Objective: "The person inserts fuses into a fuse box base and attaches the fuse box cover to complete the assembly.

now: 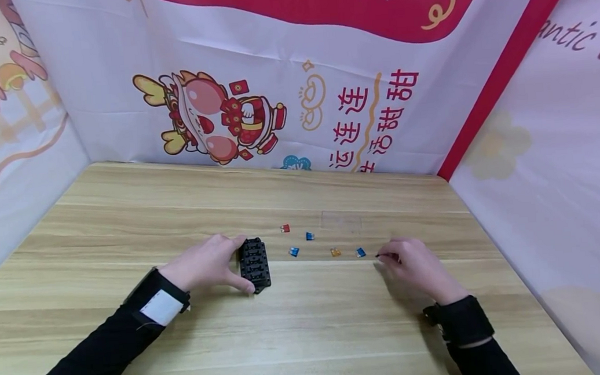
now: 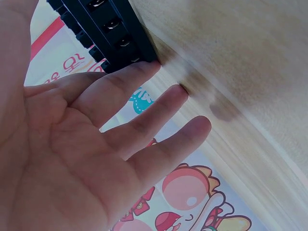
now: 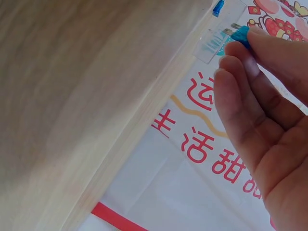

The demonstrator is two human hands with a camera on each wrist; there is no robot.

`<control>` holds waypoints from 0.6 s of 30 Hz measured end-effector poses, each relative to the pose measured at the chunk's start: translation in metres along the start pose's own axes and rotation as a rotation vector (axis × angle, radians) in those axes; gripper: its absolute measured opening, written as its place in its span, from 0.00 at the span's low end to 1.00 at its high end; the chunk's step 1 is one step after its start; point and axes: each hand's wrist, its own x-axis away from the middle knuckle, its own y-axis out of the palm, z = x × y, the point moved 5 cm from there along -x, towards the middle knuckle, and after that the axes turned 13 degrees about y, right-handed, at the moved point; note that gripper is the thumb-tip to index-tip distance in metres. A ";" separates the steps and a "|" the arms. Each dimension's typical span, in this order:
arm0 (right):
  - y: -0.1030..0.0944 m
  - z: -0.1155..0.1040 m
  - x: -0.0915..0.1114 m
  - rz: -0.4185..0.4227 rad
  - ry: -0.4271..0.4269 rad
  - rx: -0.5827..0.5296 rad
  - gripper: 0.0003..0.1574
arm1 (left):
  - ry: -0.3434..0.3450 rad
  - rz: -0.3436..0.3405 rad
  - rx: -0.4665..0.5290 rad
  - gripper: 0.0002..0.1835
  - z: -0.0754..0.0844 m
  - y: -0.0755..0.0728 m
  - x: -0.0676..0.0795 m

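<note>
On the table [image 1: 310, 338], about midway between its left and right edges, we are holding a black slotted block [image 1: 254, 266] by its ends, the left hand [image 1: 208, 263] spanning it widely. Nearer the right edge, with the right hand [image 1: 412, 264] narrowed, we are pinching a two-pronged blue fuse [image 3: 241, 36]. Between the hands, a red fuse [image 1: 285, 228], an orange fuse [image 1: 335, 252] and three blue fuses [image 1: 310, 236] are lying; a clear flat piece [image 1: 341, 222] is lying beyond the orange one, toward the far edge.
</note>
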 end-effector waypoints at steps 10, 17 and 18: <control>-0.003 0.001 -0.001 0.032 0.016 0.008 0.06 | 0.033 0.017 -0.013 0.60 0.002 -0.001 0.000; -0.005 -0.001 -0.001 0.033 0.021 0.017 0.06 | 0.045 0.012 0.010 0.58 0.005 -0.001 0.000; -0.005 -0.002 -0.001 0.037 0.012 0.017 0.07 | 0.042 0.008 0.009 0.58 0.005 0.000 0.000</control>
